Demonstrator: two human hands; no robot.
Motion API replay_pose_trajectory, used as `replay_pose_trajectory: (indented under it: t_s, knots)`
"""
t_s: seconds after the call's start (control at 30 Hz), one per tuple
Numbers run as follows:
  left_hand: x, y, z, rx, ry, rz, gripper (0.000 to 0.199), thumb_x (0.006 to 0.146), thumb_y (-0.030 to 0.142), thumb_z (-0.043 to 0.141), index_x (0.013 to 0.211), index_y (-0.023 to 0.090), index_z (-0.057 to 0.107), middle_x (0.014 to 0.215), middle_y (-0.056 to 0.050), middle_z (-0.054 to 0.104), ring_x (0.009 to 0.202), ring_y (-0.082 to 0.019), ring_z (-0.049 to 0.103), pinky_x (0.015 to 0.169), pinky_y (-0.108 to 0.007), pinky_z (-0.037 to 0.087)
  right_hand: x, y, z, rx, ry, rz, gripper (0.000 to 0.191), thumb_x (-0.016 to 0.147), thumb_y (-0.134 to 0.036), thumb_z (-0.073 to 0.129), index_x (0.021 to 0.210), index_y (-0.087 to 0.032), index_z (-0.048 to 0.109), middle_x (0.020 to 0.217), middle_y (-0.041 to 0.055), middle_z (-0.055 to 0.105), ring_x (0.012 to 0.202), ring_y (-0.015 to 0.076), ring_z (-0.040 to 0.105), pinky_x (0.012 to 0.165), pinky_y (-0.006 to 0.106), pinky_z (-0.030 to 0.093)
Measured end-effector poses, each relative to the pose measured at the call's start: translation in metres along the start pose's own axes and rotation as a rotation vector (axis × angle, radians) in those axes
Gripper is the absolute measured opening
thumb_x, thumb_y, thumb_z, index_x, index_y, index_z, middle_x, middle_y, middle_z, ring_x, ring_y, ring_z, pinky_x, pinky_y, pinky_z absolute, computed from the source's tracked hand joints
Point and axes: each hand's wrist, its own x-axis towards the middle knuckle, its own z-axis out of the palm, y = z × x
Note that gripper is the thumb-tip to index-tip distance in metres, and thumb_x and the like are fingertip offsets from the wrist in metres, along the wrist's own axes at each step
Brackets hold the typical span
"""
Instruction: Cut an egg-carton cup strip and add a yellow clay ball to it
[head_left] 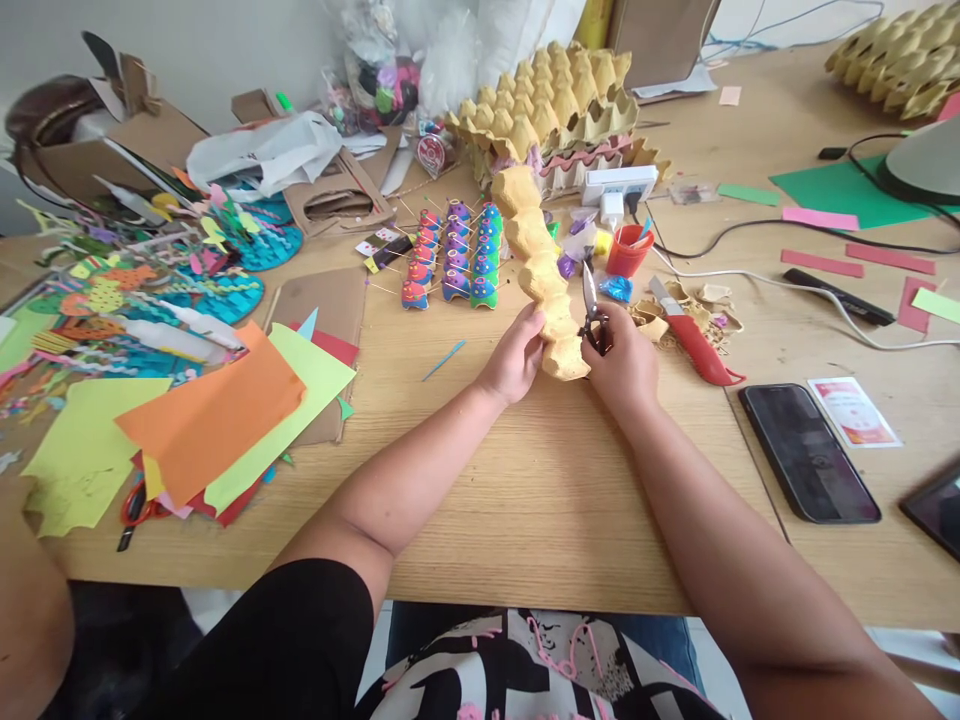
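A yellow egg carton strip (545, 290) with a row of bumps is held upright over the table, its lower end toward me. My left hand (517, 355) grips its left edge near the lower end. In my right hand (621, 360) is a pair of scissors (590, 300), blades pointing up and away, close beside the strip's right edge. Whether the blades touch the carton I cannot tell. Behind and left stand three painted caterpillars, one red (421, 260), one purple (456, 250) and one blue-green (486, 255), made from similar bumpy strips.
Stacked egg trays (540, 100) stand at the back. On the right lie a red-handled knife (694, 335), carton scraps (716, 295), an orange cup (630, 250) and a phone (810, 455). Coloured paper sheets (217, 410) and crafts cover the left. A white cable (795, 285) crosses the right side.
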Motion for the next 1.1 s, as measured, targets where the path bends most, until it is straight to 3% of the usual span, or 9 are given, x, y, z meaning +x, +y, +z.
replay_pose_trajectory:
  t_s: [0.17, 0.37, 0.6, 0.7, 0.83, 0.93, 1.1]
  knots:
    - [0.0, -0.005, -0.001, 0.014, -0.062, 0.007, 0.056, 0.088, 0.07, 0.078, 0.122, 0.027, 0.072, 0.125, -0.005, 0.084, 0.137, -0.031, 0.076, 0.11, -0.042, 0.065, -0.002, 0.001, 0.004, 0.124, -0.053, 0.062, 0.045, 0.082, -0.024, 0.075, 0.126, -0.029, 0.07, 0.082, -0.0013, 0.071, 0.072, 0.0232, 0.064, 0.069, 0.036, 0.044]
    - [-0.003, -0.002, -0.001, 0.05, -0.136, -0.047, 0.053, 0.086, 0.072, 0.077, 0.114, 0.027, 0.07, 0.11, -0.005, 0.082, 0.13, -0.03, 0.078, 0.108, -0.043, 0.065, 0.002, 0.006, 0.01, 0.252, 0.062, 0.053, 0.034, 0.09, -0.04, 0.074, 0.121, -0.029, 0.067, 0.077, -0.0034, 0.063, 0.07, 0.0208, 0.058, 0.068, 0.036, 0.042]
    - [-0.009, 0.0, 0.004, 0.116, -0.188, -0.076, 0.064, 0.081, 0.069, 0.083, 0.122, 0.021, 0.073, 0.124, -0.01, 0.081, 0.123, -0.031, 0.077, 0.099, -0.041, 0.063, 0.004, 0.011, 0.011, 0.297, 0.104, 0.028, 0.036, 0.092, -0.038, 0.071, 0.125, -0.027, 0.06, 0.077, -0.0047, 0.058, 0.068, 0.0205, 0.056, 0.067, 0.037, 0.042]
    - [-0.009, 0.001, 0.005, 0.053, -0.171, -0.085, 0.059, 0.083, 0.064, 0.082, 0.122, 0.019, 0.073, 0.12, -0.009, 0.082, 0.122, -0.028, 0.077, 0.098, -0.035, 0.061, 0.005, 0.011, 0.011, 0.311, 0.141, 0.048, 0.039, 0.091, -0.044, 0.074, 0.122, -0.028, 0.058, 0.077, -0.0062, 0.054, 0.067, 0.019, 0.053, 0.066, 0.037, 0.042]
    - [-0.004, 0.002, 0.002, -0.086, -0.098, -0.096, 0.039, 0.089, 0.052, 0.08, 0.114, 0.022, 0.073, 0.097, 0.0, 0.079, 0.098, -0.019, 0.078, 0.087, -0.027, 0.059, 0.006, 0.009, 0.011, 0.318, 0.141, 0.094, 0.038, 0.088, -0.048, 0.077, 0.114, -0.029, 0.055, 0.075, -0.0078, 0.046, 0.065, 0.0178, 0.048, 0.065, 0.036, 0.042]
    - [0.0, 0.003, -0.001, -0.156, -0.066, -0.08, 0.032, 0.092, 0.047, 0.078, 0.111, 0.022, 0.073, 0.091, 0.002, 0.078, 0.088, -0.016, 0.076, 0.085, -0.026, 0.06, 0.004, 0.006, 0.01, 0.262, 0.084, 0.093, 0.04, 0.089, -0.044, 0.074, 0.121, -0.028, 0.055, 0.077, -0.007, 0.05, 0.065, 0.018, 0.051, 0.065, 0.036, 0.042]
    - [0.001, 0.001, -0.004, -0.133, -0.107, -0.059, 0.041, 0.081, 0.045, 0.084, 0.113, 0.021, 0.074, 0.098, -0.001, 0.082, 0.091, -0.017, 0.078, 0.087, -0.028, 0.061, 0.002, -0.001, 0.007, 0.135, 0.031, 0.09, 0.049, 0.087, -0.048, 0.073, 0.128, -0.026, 0.058, 0.086, -0.0034, 0.063, 0.072, 0.0184, 0.057, 0.068, 0.036, 0.042]
